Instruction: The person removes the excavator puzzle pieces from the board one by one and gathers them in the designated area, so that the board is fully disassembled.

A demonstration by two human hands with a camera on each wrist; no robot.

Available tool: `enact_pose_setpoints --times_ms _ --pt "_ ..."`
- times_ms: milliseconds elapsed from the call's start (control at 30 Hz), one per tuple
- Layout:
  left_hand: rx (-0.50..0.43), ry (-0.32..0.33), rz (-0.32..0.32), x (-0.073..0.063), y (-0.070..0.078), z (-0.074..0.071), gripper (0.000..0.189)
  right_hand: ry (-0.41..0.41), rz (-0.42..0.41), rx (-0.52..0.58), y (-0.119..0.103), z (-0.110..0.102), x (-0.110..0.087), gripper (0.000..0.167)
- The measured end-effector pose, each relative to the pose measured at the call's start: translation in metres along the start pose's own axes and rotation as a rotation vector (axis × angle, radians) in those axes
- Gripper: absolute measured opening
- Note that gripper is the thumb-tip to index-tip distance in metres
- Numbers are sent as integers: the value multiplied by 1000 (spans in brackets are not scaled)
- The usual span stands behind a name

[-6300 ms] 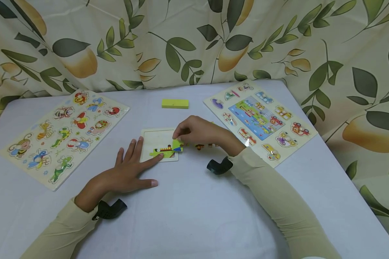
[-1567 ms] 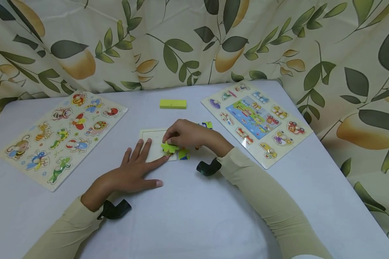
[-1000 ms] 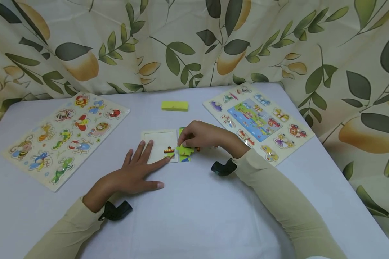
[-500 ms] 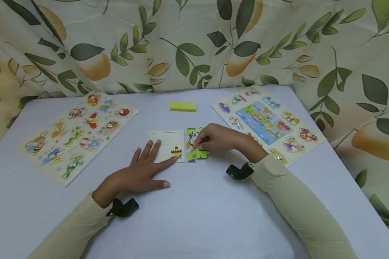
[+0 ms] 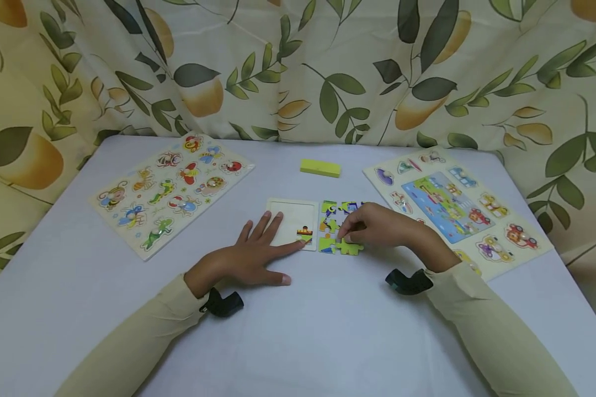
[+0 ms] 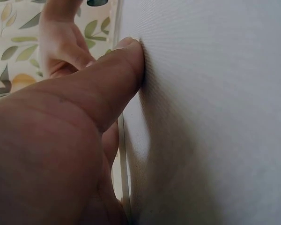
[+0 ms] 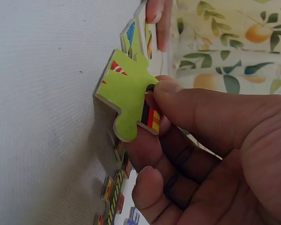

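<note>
My left hand [image 5: 250,259] lies spread, its fingers on the white puzzle tray [image 5: 290,215]. Its index fingertip touches a small jigsaw piece [image 5: 304,231] with a brown and green print, in the tray's lower right corner. To the tray's right, my right hand [image 5: 387,226] pinches a green jigsaw piece [image 7: 126,89] between thumb and fingers. In the right wrist view this piece is tilted, showing a red-and-white striped cone and a black, red and yellow edge. Several loose jigsaw pieces [image 5: 329,212] lie beside the tray, some hidden under the right hand.
A board with insect shapes [image 5: 136,237] lies at the left. The board with vehicle shapes [image 5: 477,234] lies at the right, partly behind the right forearm. Toward the back of the white-covered table [image 5: 328,331] is a yellow-green block [image 5: 320,167]. A leaf-patterned curtain [image 5: 258,33] hangs behind.
My right hand has lifted the green jigsaw piece from the tray and carried it right, over the loose pieces. The left hand keeps its place on the tray. The head view has shifted.
</note>
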State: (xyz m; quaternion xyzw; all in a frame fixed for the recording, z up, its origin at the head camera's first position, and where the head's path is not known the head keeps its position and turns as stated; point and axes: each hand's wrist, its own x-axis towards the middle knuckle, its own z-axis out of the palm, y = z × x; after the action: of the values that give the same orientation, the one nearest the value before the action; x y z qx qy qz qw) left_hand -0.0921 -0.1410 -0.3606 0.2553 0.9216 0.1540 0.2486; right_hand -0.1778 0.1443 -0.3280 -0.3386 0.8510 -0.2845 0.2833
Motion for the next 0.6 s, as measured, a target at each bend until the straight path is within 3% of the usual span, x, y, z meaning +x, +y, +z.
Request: enact_pose_setpoints --times_ms 600 --pt "4 -23 -19 2 0 0 74 51 -3 -100 -5 6 3 11"
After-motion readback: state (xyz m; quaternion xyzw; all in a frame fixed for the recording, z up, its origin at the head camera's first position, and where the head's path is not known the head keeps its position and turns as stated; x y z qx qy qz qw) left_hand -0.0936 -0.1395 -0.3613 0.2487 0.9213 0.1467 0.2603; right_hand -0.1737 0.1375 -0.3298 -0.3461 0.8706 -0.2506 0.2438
